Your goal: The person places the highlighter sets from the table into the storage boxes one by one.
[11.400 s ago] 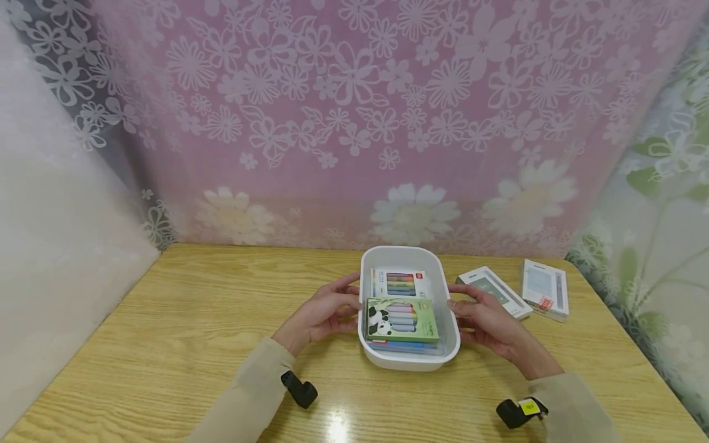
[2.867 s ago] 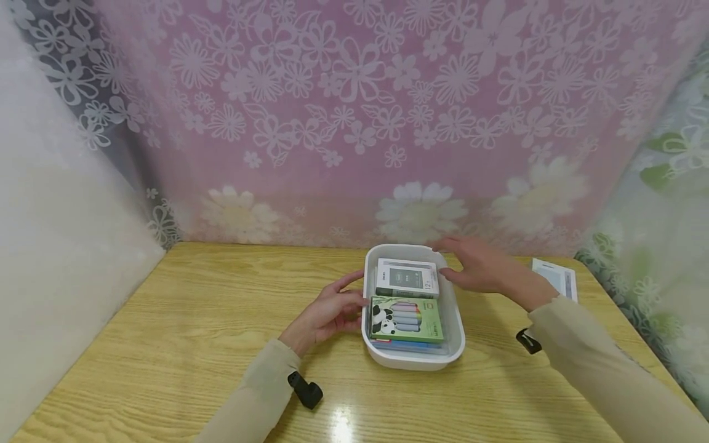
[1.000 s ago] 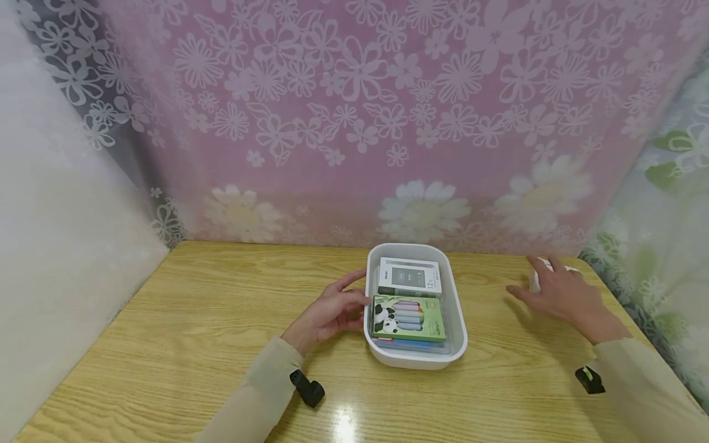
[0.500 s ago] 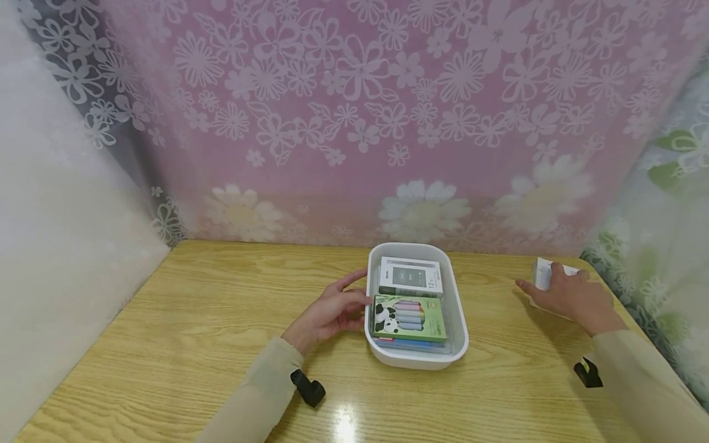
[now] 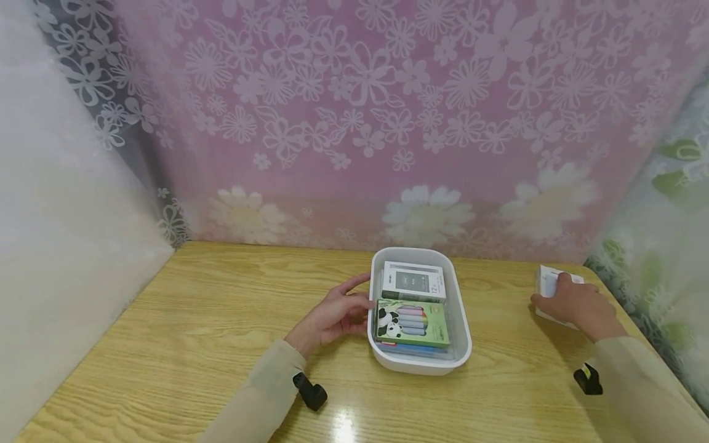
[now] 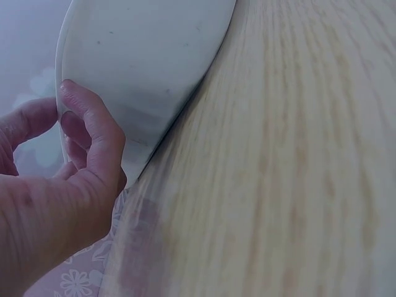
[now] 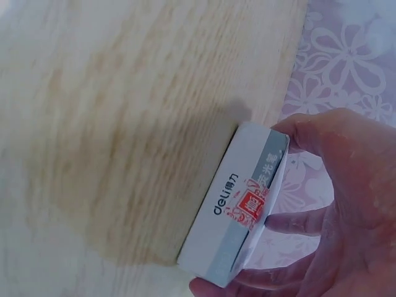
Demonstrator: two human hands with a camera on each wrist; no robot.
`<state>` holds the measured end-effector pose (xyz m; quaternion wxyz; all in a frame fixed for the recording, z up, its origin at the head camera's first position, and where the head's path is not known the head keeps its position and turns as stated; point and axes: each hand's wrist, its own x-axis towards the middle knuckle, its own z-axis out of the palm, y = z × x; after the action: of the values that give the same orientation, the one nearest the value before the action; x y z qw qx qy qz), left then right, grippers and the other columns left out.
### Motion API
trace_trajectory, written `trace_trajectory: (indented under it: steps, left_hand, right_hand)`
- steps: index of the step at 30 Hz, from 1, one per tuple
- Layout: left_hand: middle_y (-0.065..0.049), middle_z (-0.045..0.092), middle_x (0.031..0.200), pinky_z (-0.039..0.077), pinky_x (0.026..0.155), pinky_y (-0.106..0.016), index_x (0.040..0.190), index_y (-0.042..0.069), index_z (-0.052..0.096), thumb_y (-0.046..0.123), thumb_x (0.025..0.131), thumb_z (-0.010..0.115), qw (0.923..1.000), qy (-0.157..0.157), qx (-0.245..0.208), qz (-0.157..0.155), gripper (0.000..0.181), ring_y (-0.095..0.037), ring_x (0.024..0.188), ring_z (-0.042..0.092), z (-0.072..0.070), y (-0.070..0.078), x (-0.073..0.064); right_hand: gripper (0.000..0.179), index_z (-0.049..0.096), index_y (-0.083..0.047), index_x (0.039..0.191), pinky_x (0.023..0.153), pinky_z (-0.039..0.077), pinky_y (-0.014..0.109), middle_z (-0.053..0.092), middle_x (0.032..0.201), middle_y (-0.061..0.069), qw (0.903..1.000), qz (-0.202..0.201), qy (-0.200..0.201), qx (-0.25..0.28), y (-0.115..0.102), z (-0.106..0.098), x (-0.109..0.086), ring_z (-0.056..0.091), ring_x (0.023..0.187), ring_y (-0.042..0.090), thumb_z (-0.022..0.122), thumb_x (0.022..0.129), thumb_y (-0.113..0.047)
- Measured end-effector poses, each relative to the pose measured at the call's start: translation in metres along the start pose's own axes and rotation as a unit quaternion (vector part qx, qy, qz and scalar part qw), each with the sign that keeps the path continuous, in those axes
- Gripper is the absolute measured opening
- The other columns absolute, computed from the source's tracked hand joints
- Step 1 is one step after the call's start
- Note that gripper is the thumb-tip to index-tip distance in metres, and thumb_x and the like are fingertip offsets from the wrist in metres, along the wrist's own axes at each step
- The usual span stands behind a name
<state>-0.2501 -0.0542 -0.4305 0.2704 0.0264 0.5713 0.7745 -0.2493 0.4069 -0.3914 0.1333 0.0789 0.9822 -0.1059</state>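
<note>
My right hand point(image 5: 578, 304) grips a white and grey deli highlighter box point(image 7: 232, 204) by its two ends, at the table's far right. In the right wrist view its red sticker faces the camera, and a shadow lies beside it on the wood. My left hand point(image 5: 335, 314) rests against the left side of a white plastic bin point(image 5: 464, 332), thumb tip at the rim and loosely bent fingers along the outer wall. Inside the bin lie a green panda box point(image 5: 437, 329) showing pastel sticks through its window, and a white box point(image 5: 411, 281) marked 12 behind it.
Under the panda box, a clear pack with a blue strip point(image 5: 412, 349) shows at the bin's front. The wooden table point(image 5: 221, 344) ends at a pink flowered curtain point(image 5: 332, 154) behind, with more cloth hanging at both sides.
Earlier, the white box marked 12 went from the table into the bin. My right hand then moved right to the highlighter box and closed on its ends. My left hand stayed at the bin.
</note>
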Motion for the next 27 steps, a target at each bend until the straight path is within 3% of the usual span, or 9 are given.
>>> trace_trajectory:
  steps: [9, 14, 22, 27]
  left_hand:
    - [-0.016, 0.063, 0.140, 0.057, 0.067, -0.029, 0.157, 0.026, 0.042, 0.003, 0.091, 0.066, 1.0000, 0.003, -0.003, -0.003, 0.073, -0.015, 0.093, 0.068, 0.000, 0.000, -0.001]
    - [-0.013, 0.067, 0.134, 0.057, 0.067, -0.029, 0.157, 0.025, 0.042, 0.003, 0.091, 0.067, 1.0000, 0.002, -0.003, -0.004, 0.074, -0.016, 0.094, 0.069, 0.001, 0.001, -0.001]
    - [-0.012, 0.067, 0.132, 0.057, 0.066, -0.028, 0.156, 0.026, 0.042, 0.002, 0.091, 0.067, 0.9999, 0.002, -0.010, -0.006, 0.074, -0.016, 0.093, 0.068, 0.001, 0.001, -0.001]
    - [-0.013, 0.066, 0.133, 0.057, 0.065, -0.028, 0.156, 0.026, 0.042, 0.002, 0.091, 0.066, 0.9999, 0.003, -0.012, -0.006, 0.074, -0.016, 0.093, 0.068, 0.001, 0.001, -0.001]
  right_hand:
    - [0.099, 0.024, 0.022, 0.144, 0.057, 0.046, 0.044, 0.048, 0.113, 0.049, 0.9985, -0.030, 0.041, 0.019, 0.013, 0.003, -0.004, 0.054, 0.082, 0.046, 0.058, 0.094, -0.057]
    - [0.093, 0.029, 0.019, 0.141, 0.056, 0.045, 0.041, 0.051, 0.117, 0.048, 0.9965, -0.043, 0.069, 0.021, 0.011, 0.003, -0.009, 0.058, 0.082, 0.045, 0.063, 0.092, -0.053]
    - [0.084, 0.037, 0.009, 0.142, 0.055, 0.045, 0.039, 0.049, 0.120, 0.047, 0.9838, -0.097, 0.148, 0.030, -0.015, -0.001, -0.023, 0.059, 0.086, 0.046, 0.071, 0.087, -0.045]
    - [0.080, 0.042, 0.003, 0.142, 0.056, 0.046, 0.044, 0.046, 0.127, 0.046, 0.9742, -0.120, 0.189, 0.031, -0.036, -0.003, -0.032, 0.058, 0.088, 0.049, 0.075, 0.085, -0.044]
